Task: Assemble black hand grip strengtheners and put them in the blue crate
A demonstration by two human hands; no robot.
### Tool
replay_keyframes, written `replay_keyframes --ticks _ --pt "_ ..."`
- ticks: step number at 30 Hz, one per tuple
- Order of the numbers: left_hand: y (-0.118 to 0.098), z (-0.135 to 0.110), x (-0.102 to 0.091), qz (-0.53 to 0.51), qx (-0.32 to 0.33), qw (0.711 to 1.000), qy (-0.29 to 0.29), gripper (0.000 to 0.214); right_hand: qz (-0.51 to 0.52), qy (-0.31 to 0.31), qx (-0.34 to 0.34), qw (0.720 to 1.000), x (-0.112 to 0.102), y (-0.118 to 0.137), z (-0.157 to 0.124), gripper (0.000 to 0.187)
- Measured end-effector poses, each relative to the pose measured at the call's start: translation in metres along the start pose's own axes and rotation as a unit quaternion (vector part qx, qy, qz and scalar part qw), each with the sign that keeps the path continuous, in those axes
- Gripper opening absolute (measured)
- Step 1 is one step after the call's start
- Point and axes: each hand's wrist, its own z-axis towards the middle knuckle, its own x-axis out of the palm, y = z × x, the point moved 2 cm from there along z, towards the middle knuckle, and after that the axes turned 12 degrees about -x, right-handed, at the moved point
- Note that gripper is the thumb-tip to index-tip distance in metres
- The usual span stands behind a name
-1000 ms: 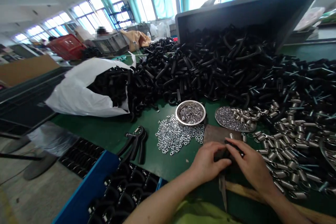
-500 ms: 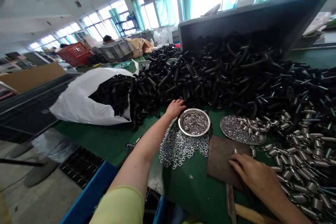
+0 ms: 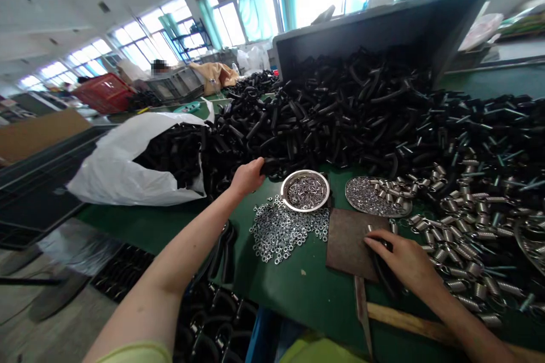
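Observation:
At the near edge of the pile of black curved handles (image 3: 315, 119), my left hand (image 3: 248, 177) is closed, its fingertips on a dark handle that is mostly lost against the pile. My right hand (image 3: 402, 261) grips a black curved handle (image 3: 386, 278) over the dark square plate (image 3: 347, 238). A small metal tip shows by its fingers. Between my hands stands a round metal bowl (image 3: 284, 202) of small metal pins and rings, with loose hex nuts (image 3: 279, 235) spread in front of it.
Metal springs (image 3: 468, 238) lie heaped at the right, near an oval tray (image 3: 353, 204) of small parts. A hammer's wooden handle (image 3: 409, 323) and a flat metal bar (image 3: 361, 309) lie in front. A white sack (image 3: 110, 159) and a tipped grey bin (image 3: 298, 57) hold black parts.
My left hand has moved left from beside the bowl, and its spread fingers have closed at the pile's edge. My right hand stays at the plate with its handle. The camera view has shifted.

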Motion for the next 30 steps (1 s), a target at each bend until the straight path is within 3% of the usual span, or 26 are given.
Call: replay_keyframes --ticks 2,3,5,7,9,10,12,14,20,22,24,27,29,30 --pt "-0.019 -0.036 0.002 -0.201 -0.115 0.973 -0.011 0.025 0.102 -0.038 0.028 0.994 -0.006 0.009 -0.001 0.034" --pt "-0.034 -0.057 0.007 -0.333 -0.152 0.93 0.031 0.034 0.147 -0.065 0.032 0.986 -0.01 0.017 -0.001 0.035" --pt "-0.073 -0.103 0.022 -0.543 -0.172 0.808 0.149 0.051 0.215 -0.124 0.02 0.968 -0.016 0.036 -0.004 0.033" --pt "-0.111 -0.144 0.035 -0.647 -0.186 0.695 0.25 0.055 0.251 -0.167 -0.011 0.953 -0.022 0.056 -0.009 0.029" --pt "-0.14 -0.174 0.041 -0.695 -0.201 0.62 0.303 0.056 0.26 -0.19 -0.047 0.945 -0.026 0.072 -0.015 0.024" --pt "-0.15 -0.183 0.043 -0.705 -0.206 0.599 0.318 0.056 0.257 -0.195 -0.065 0.944 -0.027 0.078 -0.018 0.022" --pt "-0.164 -0.193 0.042 -0.707 -0.21 0.586 0.335 0.056 0.245 -0.203 -0.095 0.943 -0.029 0.085 -0.023 0.019" --pt "-0.171 -0.195 0.04 -0.693 -0.211 0.597 0.343 0.056 0.226 -0.215 -0.112 0.943 -0.031 0.086 -0.029 0.016" --pt "-0.18 -0.199 0.032 -0.634 -0.163 0.7 0.285 0.051 0.176 -0.24 -0.155 0.942 -0.032 0.084 -0.038 0.013" --pt "-0.181 -0.2 0.032 -0.612 -0.168 0.72 0.281 0.049 0.169 -0.237 -0.158 0.943 -0.032 0.081 -0.038 0.014" --pt "-0.18 -0.2 0.035 -0.599 -0.193 0.714 0.307 0.051 0.165 -0.204 -0.175 0.949 -0.034 0.076 -0.036 0.016" --pt "-0.177 -0.199 0.04 -0.608 -0.236 0.664 0.367 0.057 0.144 -0.134 -0.246 0.949 -0.036 0.069 -0.035 0.018" --pt "-0.174 -0.198 0.042 -0.619 -0.238 0.636 0.394 0.063 0.119 -0.133 -0.269 0.946 -0.037 0.064 -0.037 0.02" --pt "-0.172 -0.196 0.042 -0.621 -0.23 0.637 0.395 0.067 0.113 -0.142 -0.255 0.95 -0.036 0.061 -0.037 0.02"
